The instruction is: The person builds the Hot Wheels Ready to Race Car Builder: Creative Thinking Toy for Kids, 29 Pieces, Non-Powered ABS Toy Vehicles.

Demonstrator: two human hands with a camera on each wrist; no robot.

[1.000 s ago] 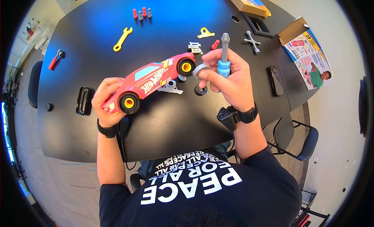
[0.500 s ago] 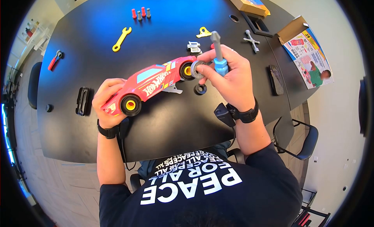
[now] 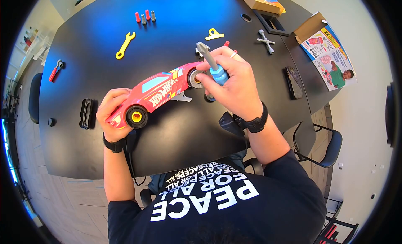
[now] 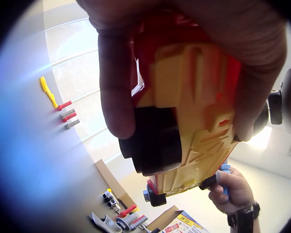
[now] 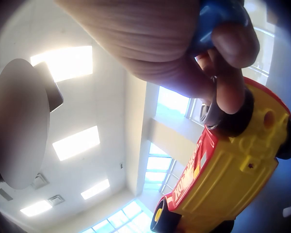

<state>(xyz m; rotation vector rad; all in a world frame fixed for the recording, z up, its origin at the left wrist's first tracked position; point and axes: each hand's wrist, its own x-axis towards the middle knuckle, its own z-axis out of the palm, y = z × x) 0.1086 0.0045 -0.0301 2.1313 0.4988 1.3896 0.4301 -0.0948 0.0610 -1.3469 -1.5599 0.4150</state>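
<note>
Left grip [image 3: 113, 110] around toy car [image 3: 155, 92], right grip [image 3: 236, 85] on screwdriver [image 3: 219, 74] and gray ring [image 3: 194, 79], yellow underside [image 5: 225, 179] in wrist views only

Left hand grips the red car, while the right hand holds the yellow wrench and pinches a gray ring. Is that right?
Not the wrench: the head view shows the right hand holding a blue-handled screwdriver, while the yellow wrench lies on the table. The left hand does grip the red car, and the right does pinch a gray ring.
</note>
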